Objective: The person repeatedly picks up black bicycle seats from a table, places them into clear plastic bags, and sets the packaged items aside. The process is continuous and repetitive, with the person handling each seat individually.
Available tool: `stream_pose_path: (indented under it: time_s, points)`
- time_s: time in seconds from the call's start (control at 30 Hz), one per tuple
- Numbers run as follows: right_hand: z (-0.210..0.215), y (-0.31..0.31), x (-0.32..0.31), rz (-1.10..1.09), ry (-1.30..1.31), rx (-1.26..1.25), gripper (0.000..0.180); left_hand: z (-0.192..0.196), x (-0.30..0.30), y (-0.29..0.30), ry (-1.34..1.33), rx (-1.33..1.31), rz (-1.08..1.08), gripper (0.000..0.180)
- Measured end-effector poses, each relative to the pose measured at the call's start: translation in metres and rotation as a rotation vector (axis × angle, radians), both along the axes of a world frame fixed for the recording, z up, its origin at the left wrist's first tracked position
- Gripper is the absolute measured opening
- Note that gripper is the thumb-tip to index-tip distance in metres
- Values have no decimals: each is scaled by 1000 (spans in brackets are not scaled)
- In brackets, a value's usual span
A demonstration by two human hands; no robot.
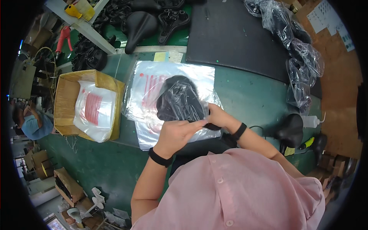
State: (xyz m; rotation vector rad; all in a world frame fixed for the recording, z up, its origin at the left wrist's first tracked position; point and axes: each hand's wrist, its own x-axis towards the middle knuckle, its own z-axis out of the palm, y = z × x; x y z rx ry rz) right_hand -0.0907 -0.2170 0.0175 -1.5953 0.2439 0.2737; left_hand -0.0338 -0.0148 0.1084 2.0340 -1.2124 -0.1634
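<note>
A black bicycle saddle [179, 99] lies partly inside a clear plastic bag [184, 105], its wide end away from me and its narrow nose toward me. My right hand [219, 115] is closed around the nose end and the bag there. At the bag's near edge, my left hand [177, 134] pinches the plastic, fingers stretched toward the right hand. Beneath the saddle is a stack of clear printed plastic bags [147, 134] on the green table [241, 88]. Part of the nose is hidden by my fingers.
To the left stands a cardboard box [119, 103] with more printed bags [94, 111]. Unwrapped saddles [141, 27] sit at the back, beside a black mat [237, 38]. Bagged saddles [301, 73] line the right side, near another saddle [290, 128] and a squeeze bottle [311, 121]. A person [35, 124] is at far left.
</note>
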Motion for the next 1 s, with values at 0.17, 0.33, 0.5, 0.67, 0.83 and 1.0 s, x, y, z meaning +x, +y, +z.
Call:
stream_pose_path:
  time_s: [0.17,0.33,0.5,0.67,0.83,1.0]
  points:
    - [16,-1,-28,-278,192,544,64,-9,-36,-20,56,60,-161,31]
    - [-21,-20,-7,-505,221,408,60,6,-88,-103,208,-126,-817,26]
    - [-14,-137,29,-852,58,288,19,-28,-47,-71,341,-413,-482,28]
    - [40,-234,150,-1073,-641,702,24,-116,30,-13,300,108,333,61]
    - [-20,-99,302,-316,92,237,56,-160,58,12,240,383,455,71]
    - [-124,-62,443,-787,-43,-71,61,-159,66,14,245,367,400,70]
